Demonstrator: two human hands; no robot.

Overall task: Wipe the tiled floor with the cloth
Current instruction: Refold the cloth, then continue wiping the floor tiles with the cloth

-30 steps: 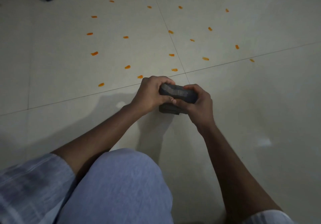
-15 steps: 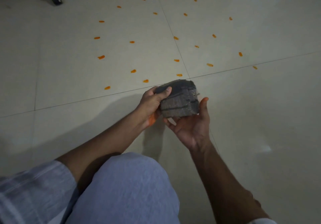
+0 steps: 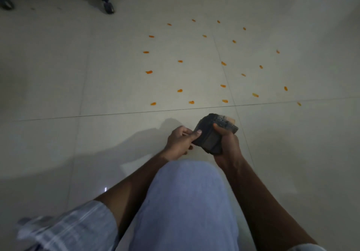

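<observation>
A dark grey folded cloth [image 3: 211, 134] is held above the pale tiled floor [image 3: 97, 75], just in front of my raised knee. My right hand [image 3: 227, 141] grips the cloth from below and the right, thumb on top of it. My left hand [image 3: 180, 142] pinches the cloth's left edge with thumb and fingers. Several small orange stains [image 3: 223, 86] dot the tiles beyond the hands, across a tile joint. A lighter patch shows at the cloth's far end.
My knee in light blue trousers [image 3: 187, 202] fills the lower centre. Two dark furniture legs, one at the top middle [image 3: 108, 6] and one at the top left corner [image 3: 6, 3], stand on the floor. Dark grout lines [image 3: 116, 113] cross the tiles.
The view has pulled back and tilted up, showing more floor and the furniture legs. The cloth has turned in my hands; the right hand now wraps it from below, the left pinches its edge.
</observation>
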